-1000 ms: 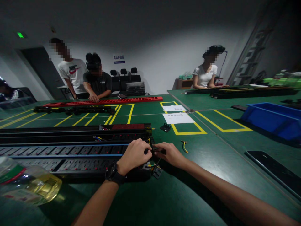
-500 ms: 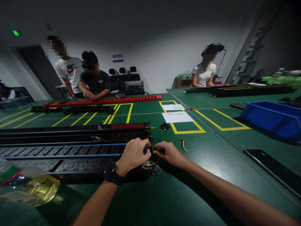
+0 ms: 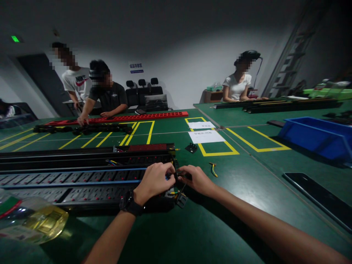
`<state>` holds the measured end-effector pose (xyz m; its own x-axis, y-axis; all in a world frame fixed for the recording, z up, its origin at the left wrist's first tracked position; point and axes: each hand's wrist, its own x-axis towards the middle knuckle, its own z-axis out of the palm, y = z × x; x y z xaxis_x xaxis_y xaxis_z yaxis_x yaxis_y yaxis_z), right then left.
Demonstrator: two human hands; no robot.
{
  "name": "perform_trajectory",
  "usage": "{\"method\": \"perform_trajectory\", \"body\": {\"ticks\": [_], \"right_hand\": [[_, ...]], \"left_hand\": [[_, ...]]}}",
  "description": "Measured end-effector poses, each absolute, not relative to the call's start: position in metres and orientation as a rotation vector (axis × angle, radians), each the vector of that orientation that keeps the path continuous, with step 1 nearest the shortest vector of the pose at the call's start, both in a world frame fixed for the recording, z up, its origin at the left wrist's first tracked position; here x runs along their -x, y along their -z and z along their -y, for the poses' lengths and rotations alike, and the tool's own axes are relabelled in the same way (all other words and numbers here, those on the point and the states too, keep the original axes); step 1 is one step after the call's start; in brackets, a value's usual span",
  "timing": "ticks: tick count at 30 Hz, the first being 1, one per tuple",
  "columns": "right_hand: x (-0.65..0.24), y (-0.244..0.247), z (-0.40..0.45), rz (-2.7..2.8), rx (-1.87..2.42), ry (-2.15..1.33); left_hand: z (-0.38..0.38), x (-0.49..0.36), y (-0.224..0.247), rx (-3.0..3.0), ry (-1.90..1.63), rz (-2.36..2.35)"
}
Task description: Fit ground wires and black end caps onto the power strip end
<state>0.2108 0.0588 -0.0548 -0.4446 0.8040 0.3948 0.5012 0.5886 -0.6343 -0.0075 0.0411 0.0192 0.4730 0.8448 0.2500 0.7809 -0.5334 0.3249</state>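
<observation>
Long black socket strips [image 3: 101, 177] with red dots lie on the green table [image 3: 209, 227], running off to the left. At their right end my left hand [image 3: 158, 179] is closed, thumb and forefinger pinched on a small dark part too hidden to name. My right hand [image 3: 195, 178] faces it from the right, its fingers pressed together at the same end; what they hold is hidden. Just below, a black end piece [image 3: 181, 200] hangs beside green and yellow wires. A short yellow-green wire [image 3: 213, 169] lies right of my right hand.
A bottle of yellow liquid [image 3: 33, 220] lies at the lower left. A phone [image 3: 316, 198] and a blue bin [image 3: 316, 139] are at the right. White papers [image 3: 206, 136] and a black bracket [image 3: 191, 147] lie ahead. Across the table are several people and a red rail [image 3: 154, 116].
A person across the table has reached an arm out to the dark parts at the left. The view has shifted slightly. Both my hands stay at the strip's end.
</observation>
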Motion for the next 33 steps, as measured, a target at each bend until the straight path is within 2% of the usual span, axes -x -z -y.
{"method": "perform_trajectory", "body": {"ticks": [7,33], "right_hand": [[-0.2103,0.0539,-0.0586,2.130,1.036,-0.574],[-0.2108,0.0541,-0.0579,2.124,1.057,-0.590]], "left_hand": [[-0.0419,0.0081,-0.0188,-2.452,-0.601,-1.358],[-0.0391,0.0071,-0.0147,-2.672,-0.559,-1.414]]}}
